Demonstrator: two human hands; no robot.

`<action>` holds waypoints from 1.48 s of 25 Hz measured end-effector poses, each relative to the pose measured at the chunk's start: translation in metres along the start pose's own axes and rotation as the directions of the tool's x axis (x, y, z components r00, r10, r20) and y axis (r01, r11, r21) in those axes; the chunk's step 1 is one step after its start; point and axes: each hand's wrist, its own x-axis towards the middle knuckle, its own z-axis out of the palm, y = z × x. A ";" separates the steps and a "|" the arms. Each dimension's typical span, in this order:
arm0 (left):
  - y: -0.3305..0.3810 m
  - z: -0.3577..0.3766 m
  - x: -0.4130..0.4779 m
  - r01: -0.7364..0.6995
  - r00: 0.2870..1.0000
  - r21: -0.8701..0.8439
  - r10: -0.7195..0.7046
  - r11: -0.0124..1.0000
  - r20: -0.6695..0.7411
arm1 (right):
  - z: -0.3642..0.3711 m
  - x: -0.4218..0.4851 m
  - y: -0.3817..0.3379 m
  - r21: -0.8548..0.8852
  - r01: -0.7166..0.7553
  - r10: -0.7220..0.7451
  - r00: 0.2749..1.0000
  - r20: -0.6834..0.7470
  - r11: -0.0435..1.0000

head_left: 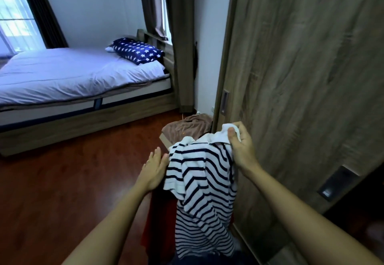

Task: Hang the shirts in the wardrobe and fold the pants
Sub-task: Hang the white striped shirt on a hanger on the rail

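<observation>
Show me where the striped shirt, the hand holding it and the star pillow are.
striped shirt [199,181], head view, on the middle of the hanging fabric.
right hand [242,150], head view, on the middle of the hand, gripping the collar.
star-patterned pillow [138,51], head view, on the middle of its cover.

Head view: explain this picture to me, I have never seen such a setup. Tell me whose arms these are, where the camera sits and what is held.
There is no machine here. A person wears one wide-angle camera on the head, so you look forward and down along their own two arms. The right hand grips a striped shirt by its white collar, and the shirt hangs down. The left hand is open and flat at the shirt's edge and holds nothing. On the right stands a wooden wardrobe door. Further back are a bed with a starred pillow, and a brown cloth low above the floor.
</observation>
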 end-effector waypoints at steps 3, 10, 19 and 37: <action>0.059 -0.018 0.002 -0.182 0.931 -0.221 0.096 0.958 -0.352 | -0.040 0.005 -0.045 0.072 0.136 -0.140 0.988 0.059 0.988; 0.249 -0.016 -0.024 -0.585 0.516 -0.589 0.816 0.557 0.259 | -0.143 -0.016 -0.137 -0.103 0.339 -0.330 0.939 0.097 0.935; 0.319 0.116 -0.066 -0.596 0.551 -0.584 0.810 0.551 0.202 | -0.298 -0.106 -0.156 -0.411 0.072 -0.247 0.887 -0.391 0.909; 0.440 0.168 -0.147 -1.000 0.005 0.007 0.987 0.006 -0.159 | -0.412 -0.220 -0.173 -0.877 -0.468 -0.153 0.864 -0.480 0.112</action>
